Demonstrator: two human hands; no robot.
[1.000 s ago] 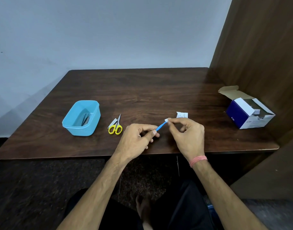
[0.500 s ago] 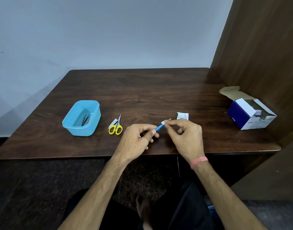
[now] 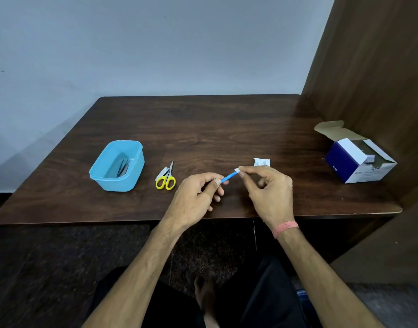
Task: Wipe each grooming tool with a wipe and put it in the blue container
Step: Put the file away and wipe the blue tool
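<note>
A person sits at a dark wooden bench (image 3: 203,129), both bare forearms reaching over its near edge. The left hand (image 3: 196,197) has its fingers curled round the near end of a thin blue stick-shaped tool (image 3: 227,178), held just above the bench near its middle. The right hand (image 3: 269,192), with a pink band (image 3: 285,228) on its wrist, pinches a small white wipe (image 3: 237,171) between thumb and forefinger around the far tip of the tool.

To the left, a blue container (image 3: 101,172) stands on the bench, with slim dark metal tools (image 3: 122,167) lying inside it. Between the container and the hands, small scissors with yellow handles (image 3: 165,178) lie flat on the bench; something small and metal lies touching their left side, too small to identify. Just beyond the right hand lies a torn white wrapper (image 3: 261,162). At the far right, against a wooden side panel (image 3: 368,67), sits an open blue and white cardboard box (image 3: 354,159).
</note>
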